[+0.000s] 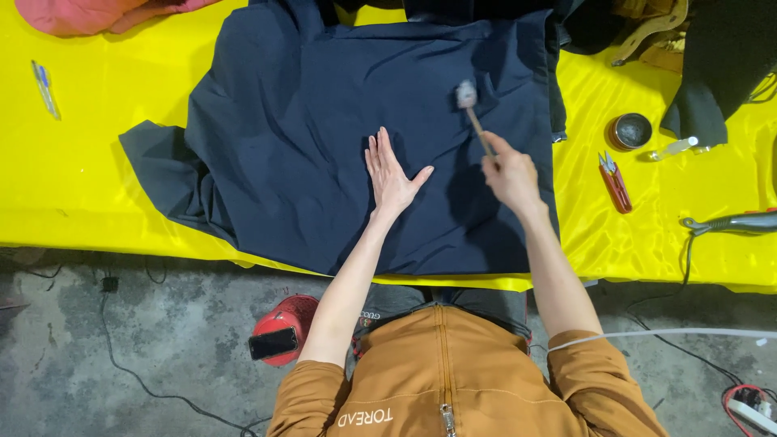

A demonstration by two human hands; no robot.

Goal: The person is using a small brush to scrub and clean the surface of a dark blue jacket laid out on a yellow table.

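We press our left hand [392,174] flat, fingers spread, on the dark garment [324,146] mid-table | right hand [510,171] pinches a small brush [468,99] (head blurred) | risk: cloth may bunch where unpinned, toward the table's [81,178] right edge.

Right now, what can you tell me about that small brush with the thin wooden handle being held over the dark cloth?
The small brush with a thin, pale wooden handle ends in a pale grey head, blurred in this view. It lies slanted, head pointing away from the person, over the upper right part of the dark navy cloth spread on the yellow table cover. The right hand grips the handle's near end. Whether the head touches the cloth cannot be told. The left hand lies flat on the cloth beside it, apart from the brush.
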